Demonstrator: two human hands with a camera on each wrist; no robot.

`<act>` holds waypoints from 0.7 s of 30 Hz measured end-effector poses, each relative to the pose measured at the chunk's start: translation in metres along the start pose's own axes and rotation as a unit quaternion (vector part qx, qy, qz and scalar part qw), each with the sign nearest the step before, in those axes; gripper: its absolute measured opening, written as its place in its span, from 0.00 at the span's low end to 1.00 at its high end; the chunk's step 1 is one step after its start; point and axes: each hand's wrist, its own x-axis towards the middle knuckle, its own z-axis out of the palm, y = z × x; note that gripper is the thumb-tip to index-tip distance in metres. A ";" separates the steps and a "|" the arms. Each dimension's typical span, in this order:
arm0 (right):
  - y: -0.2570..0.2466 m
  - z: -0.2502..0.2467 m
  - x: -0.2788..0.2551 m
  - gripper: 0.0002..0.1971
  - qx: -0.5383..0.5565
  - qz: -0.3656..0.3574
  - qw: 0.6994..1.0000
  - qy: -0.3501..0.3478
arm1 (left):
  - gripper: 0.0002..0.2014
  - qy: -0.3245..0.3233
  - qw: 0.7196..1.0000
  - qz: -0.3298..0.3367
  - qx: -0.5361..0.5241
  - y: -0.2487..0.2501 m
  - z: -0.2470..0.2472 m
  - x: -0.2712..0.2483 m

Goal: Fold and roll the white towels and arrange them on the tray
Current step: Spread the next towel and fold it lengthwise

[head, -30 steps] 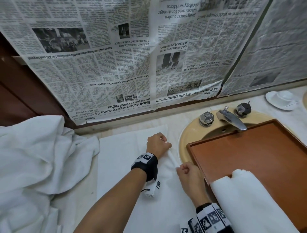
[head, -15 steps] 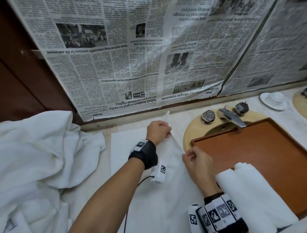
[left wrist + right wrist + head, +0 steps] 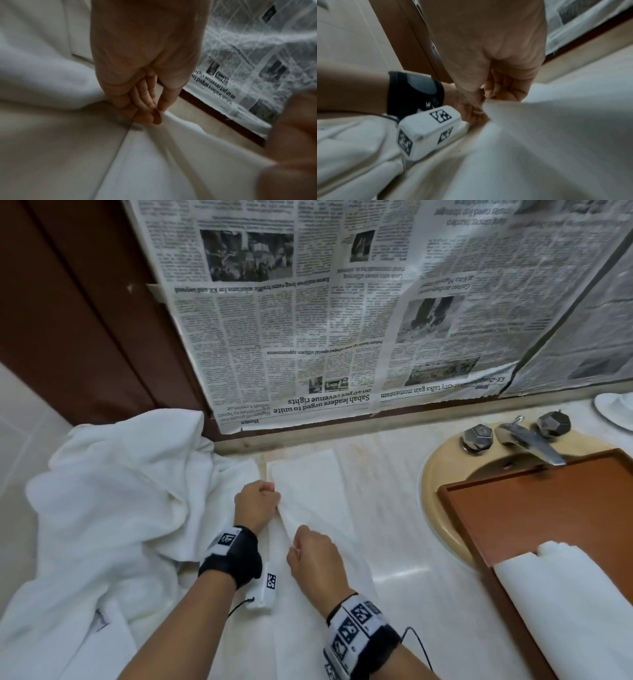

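A white towel (image 3: pixel 315 501) lies folded lengthwise into a narrow strip on the marble counter, running from the wall toward me. My left hand (image 3: pixel 258 503) pinches its left edge (image 3: pixel 171 119) between thumb and fingers. My right hand (image 3: pixel 313 556), just nearer and to the right, grips the same edge of the towel (image 3: pixel 539 121). Rolled white towels (image 3: pixel 561 604) rest on the near end of the brown tray (image 3: pixel 548 508), which sits over the sink.
A heap of loose white towels (image 3: pixel 109 508) fills the counter at the left. The beige sink (image 3: pixel 442 470) with its tap (image 3: pixel 527 440) is behind the tray. Newspaper (image 3: pixel 342 320) covers the wall. A white cup and saucer (image 3: pixel 616 409) stand at the far right.
Both hands carried the towel's right edge up and over to the left, laying it down as a narrower strip. The view swung left and down.
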 end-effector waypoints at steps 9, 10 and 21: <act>-0.003 0.020 0.003 0.06 0.066 -0.006 0.998 0.007 | 0.09 0.020 0.999 0.044 0.020 -0.017 -0.005 0.000; -0.004 0.022 0.004 0.06 0.081 -0.007 0.997 0.003 | 0.09 0.020 0.998 0.043 0.028 -0.020 -0.006 0.001; 0.014 0.037 0.000 0.07 0.120 0.031 0.992 0.001 | 0.06 0.016 0.993 0.053 0.102 -0.020 0.002 -0.001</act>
